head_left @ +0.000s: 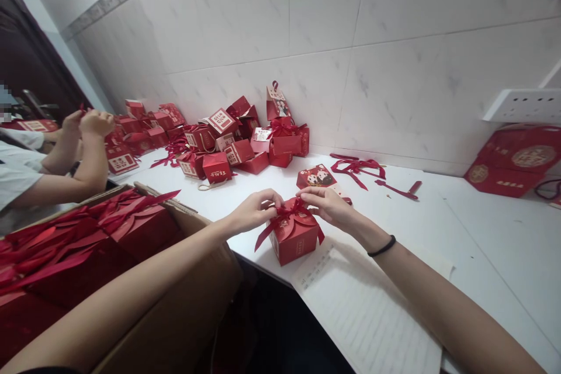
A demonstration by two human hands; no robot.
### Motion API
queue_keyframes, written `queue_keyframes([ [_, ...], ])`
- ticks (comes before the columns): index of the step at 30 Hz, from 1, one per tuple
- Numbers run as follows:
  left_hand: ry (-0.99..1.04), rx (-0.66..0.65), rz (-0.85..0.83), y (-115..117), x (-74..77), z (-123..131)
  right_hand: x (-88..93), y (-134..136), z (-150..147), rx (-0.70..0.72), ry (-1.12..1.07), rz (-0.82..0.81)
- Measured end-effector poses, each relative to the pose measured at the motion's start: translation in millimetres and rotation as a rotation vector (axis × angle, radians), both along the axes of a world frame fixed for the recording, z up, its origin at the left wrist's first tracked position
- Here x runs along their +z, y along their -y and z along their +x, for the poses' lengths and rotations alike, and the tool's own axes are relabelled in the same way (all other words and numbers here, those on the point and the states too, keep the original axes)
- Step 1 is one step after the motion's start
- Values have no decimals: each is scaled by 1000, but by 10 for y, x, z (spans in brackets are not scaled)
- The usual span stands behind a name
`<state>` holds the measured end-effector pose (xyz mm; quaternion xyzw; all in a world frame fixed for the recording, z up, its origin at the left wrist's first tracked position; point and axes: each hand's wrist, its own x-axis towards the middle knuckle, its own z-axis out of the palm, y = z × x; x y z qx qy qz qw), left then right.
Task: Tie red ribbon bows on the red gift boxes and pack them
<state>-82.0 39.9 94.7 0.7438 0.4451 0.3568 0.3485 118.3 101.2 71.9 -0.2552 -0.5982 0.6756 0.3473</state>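
Note:
A small red gift box (297, 245) stands upright at the front edge of the white table, its petal-shaped top flaps folded in. Across its top lies a dark red ribbon (298, 208) tied in a bow, with tails hanging down the sides. My left hand (258, 210) pinches the bow's left loop between thumb and fingers. From the right, my right hand (325, 204) closes its fingertips on the other side of the bow. A black band (382, 246) circles my right wrist. Just behind the box lies a flat red card box with cartoon figures (316, 178).
At left, an open cardboard carton (205, 269) holds several ribboned red boxes. More red boxes (239, 152) are heaped along the wall. Loose ribbons (359, 168) and a written paper sheet (372, 304) lie on the table (495, 257). Another person's hands (94, 123) work at far left.

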Motion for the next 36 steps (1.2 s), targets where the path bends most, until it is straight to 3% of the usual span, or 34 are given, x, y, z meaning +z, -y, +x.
queue_keyframes([
  [5,-96,-35,55,14,23,-9,48,46,13,54,133,234],
  [11,-215,-92,113,19,63,-31,34,25,4,6,212,339],
  [14,-177,-112,73,7,61,-46,18,-5,18,22,226,379],
  [23,-43,-75,-33,-10,34,-58,0,-70,100,135,151,356],
  [28,-12,-149,-50,5,49,-62,-42,-122,121,126,142,260],
  [31,-19,-155,13,18,51,-45,-7,-95,127,104,167,268],
  [36,-32,-31,150,2,3,-7,28,-59,117,123,171,257],
])
